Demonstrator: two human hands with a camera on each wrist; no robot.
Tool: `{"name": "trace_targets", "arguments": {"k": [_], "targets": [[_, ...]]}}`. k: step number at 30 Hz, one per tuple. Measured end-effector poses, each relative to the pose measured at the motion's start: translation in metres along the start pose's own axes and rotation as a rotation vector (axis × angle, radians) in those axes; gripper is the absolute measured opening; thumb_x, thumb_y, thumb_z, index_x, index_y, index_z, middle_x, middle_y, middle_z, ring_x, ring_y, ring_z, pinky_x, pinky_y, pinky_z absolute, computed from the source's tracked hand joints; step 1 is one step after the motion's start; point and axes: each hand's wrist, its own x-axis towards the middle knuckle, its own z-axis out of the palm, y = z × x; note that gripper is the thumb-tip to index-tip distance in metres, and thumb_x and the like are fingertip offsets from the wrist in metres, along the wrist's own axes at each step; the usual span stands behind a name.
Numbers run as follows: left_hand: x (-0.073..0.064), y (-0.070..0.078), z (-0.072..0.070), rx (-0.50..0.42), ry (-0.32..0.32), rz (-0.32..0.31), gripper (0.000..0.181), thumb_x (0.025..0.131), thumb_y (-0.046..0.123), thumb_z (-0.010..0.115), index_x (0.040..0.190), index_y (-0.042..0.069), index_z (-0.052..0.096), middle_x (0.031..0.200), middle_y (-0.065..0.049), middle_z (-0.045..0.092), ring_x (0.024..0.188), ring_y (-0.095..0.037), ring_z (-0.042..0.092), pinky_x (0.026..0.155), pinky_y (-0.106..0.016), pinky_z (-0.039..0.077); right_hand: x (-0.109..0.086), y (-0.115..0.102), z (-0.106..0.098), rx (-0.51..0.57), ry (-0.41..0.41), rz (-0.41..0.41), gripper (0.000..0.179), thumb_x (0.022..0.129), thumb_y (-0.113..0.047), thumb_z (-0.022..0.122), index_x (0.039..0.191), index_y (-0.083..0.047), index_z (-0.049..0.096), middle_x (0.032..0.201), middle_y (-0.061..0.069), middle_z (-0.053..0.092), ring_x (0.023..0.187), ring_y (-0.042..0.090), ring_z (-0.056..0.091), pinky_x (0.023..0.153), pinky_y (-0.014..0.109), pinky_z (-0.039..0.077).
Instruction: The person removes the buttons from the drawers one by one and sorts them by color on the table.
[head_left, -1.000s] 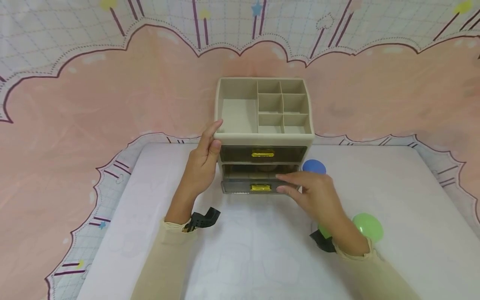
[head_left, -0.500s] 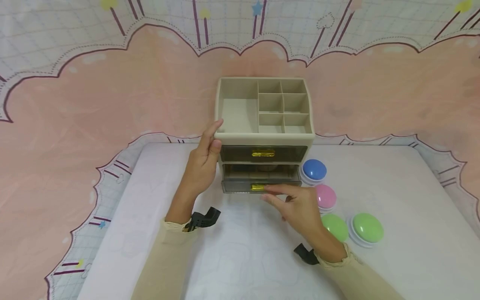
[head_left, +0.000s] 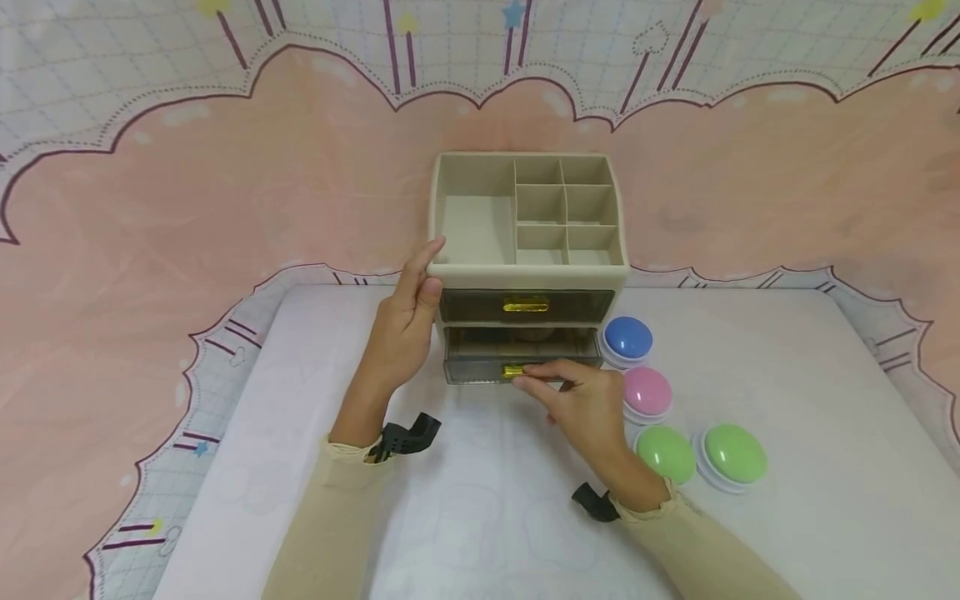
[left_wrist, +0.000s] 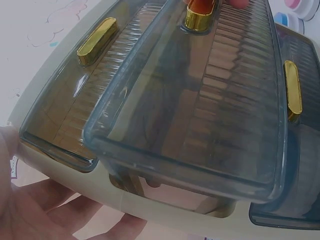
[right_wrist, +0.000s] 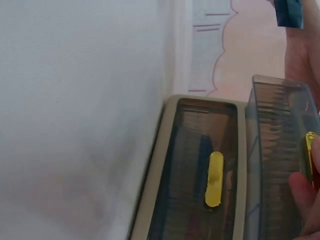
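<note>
Smoky middle drawer (head_left: 480, 372): is jutting forward from the beige organizer (head_left: 528, 276), its long axis running left to right along the organizer's face.
Gold handle (head_left: 513, 372): is sitting near mid-panel on that drawer, lying leftward and forward of the right hand's palm, with the organizer's body behind it.
Right hand (head_left: 588, 408): is reaching in from the organizer's right front, being the nearer one to the handle; its grip is spanning only a narrow gap, thumb and fingertips pinching the handle.
Left hand (head_left: 408, 325): is resting against the organizer's left front corner, its grip spreading wide, fingers extending along the side wall.
Other drawers: top drawer (head_left: 472, 308) and bottom drawer (right_wrist: 187, 160) are sitting flush within the organizer.
Right of the organizer: blue domed button (head_left: 628, 337), pink domed button (head_left: 647, 392), inner green domed button (head_left: 666, 455) and outer green domed button (head_left: 735, 454) are standing on the worktop (head_left: 840, 375).
</note>
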Motion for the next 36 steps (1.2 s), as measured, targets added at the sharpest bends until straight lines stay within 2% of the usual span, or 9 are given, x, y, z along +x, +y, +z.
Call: {"name": "trace_targets", "arguments": {"k": [2, 8, 13, 18, 22, 24, 28, 32, 36], "targets": [[0.0, 0.0, 0.0, 0.0, 0.001, 0.002, 0.052, 0.107, 0.052, 0.033, 0.157, 0.036, 0.034, 0.1, -0.007, 0.048, 0.075, -0.026, 0.046, 0.08, -0.042, 0.04, 0.001, 0.0, 0.002, -0.005, 0.014, 0.009, 0.018, 0.072, -0.018, 0.094, 0.084, -0.009, 0.083, 0.074, 0.004, 0.077, 0.036, -0.001, 0.05, 0.038, 0.018, 0.038], [0.0, 0.0, 0.0, -0.009, 0.006, 0.002, 0.052, 0.107, 0.052, 0.033, 0.157, 0.037, 0.035, 0.079, -0.004, 0.037, 0.069, -0.024, 0.041, 0.076, -0.042, 0.04, 0.009, 0.001, 0.007, -0.037, 0.011, 0.042, 0.016, 0.075, -0.02, 0.093, 0.083, -0.01, 0.083, 0.078, 0.003, 0.078, 0.035, 0.001, 0.049, 0.039, 0.019, 0.04], [0.0, 0.0, 0.0, -0.007, 0.004, 0.005, 0.052, 0.107, 0.053, 0.032, 0.157, 0.037, 0.034, 0.082, -0.006, 0.04, 0.077, -0.028, 0.047, 0.082, -0.044, 0.041, 0.022, 0.004, 0.01, -0.056, -0.017, 0.073, 0.014, 0.078, -0.023, 0.091, 0.081, -0.012, 0.083, 0.079, 0.003, 0.078, 0.036, 0.004, 0.052, 0.041, 0.021, 0.044], [0.0, -0.001, 0.0, -0.001, 0.005, 0.007, 0.055, 0.106, 0.056, 0.031, 0.157, 0.036, 0.034, 0.106, -0.012, 0.056, 0.086, -0.032, 0.052, 0.086, -0.047, 0.044, 0.033, 0.004, 0.012, -0.035, -0.03, 0.11, 0.014, 0.079, -0.023, 0.09, 0.081, -0.012, 0.082, 0.078, 0.002, 0.078, 0.038, 0.008, 0.054, 0.042, 0.023, 0.043], [0.0, -0.001, 0.0, 0.002, 0.006, 0.007, 0.055, 0.105, 0.057, 0.031, 0.157, 0.036, 0.034, 0.101, -0.012, 0.053, 0.083, -0.032, 0.051, 0.084, -0.047, 0.043, 0.037, 0.007, 0.014, -0.021, -0.003, 0.112, 0.013, 0.079, -0.021, 0.09, 0.082, -0.011, 0.083, 0.079, 0.004, 0.078, 0.04, 0.008, 0.056, 0.042, 0.02, 0.041], [0.0, -0.001, 0.0, 0.002, 0.008, 0.007, 0.056, 0.105, 0.057, 0.031, 0.157, 0.036, 0.034, 0.092, -0.013, 0.049, 0.075, -0.031, 0.048, 0.08, -0.046, 0.042, 0.037, 0.008, 0.015, -0.001, 0.002, 0.106, 0.013, 0.08, -0.02, 0.089, 0.084, -0.009, 0.083, 0.083, 0.006, 0.079, 0.041, 0.01, 0.057, 0.042, 0.02, 0.042], [0.001, -0.001, 0.001, 0.0, 0.012, 0.005, 0.055, 0.106, 0.056, 0.032, 0.157, 0.036, 0.035, 0.101, -0.013, 0.054, 0.078, -0.031, 0.049, 0.082, -0.047, 0.043, 0.03, 0.013, 0.013, 0.084, -0.054, 0.133, 0.015, 0.085, -0.017, 0.085, 0.097, -0.009, 0.082, 0.095, 0.007, 0.08, 0.048, 0.017, 0.064, 0.047, 0.021, 0.049], [0.0, 0.0, 0.0, 0.002, 0.006, -0.005, 0.054, 0.106, 0.056, 0.032, 0.157, 0.036, 0.034, 0.096, -0.01, 0.05, 0.078, -0.031, 0.049, 0.083, -0.047, 0.042, 0.017, 0.018, 0.007, 0.189, -0.119, 0.164, 0.025, 0.087, -0.012, 0.083, 0.111, -0.008, 0.079, 0.1, 0.01, 0.079, 0.055, 0.019, 0.068, 0.055, 0.024, 0.055], [0.0, 0.0, -0.001, 0.008, 0.003, -0.007, 0.054, 0.106, 0.056, 0.031, 0.157, 0.037, 0.034, 0.094, -0.01, 0.049, 0.074, -0.03, 0.047, 0.08, -0.046, 0.042, 0.007, 0.019, 0.004, 0.241, -0.141, 0.174, 0.02, 0.085, -0.014, 0.085, 0.103, -0.006, 0.081, 0.09, 0.011, 0.079, 0.05, 0.016, 0.064, 0.053, 0.024, 0.053]]}}
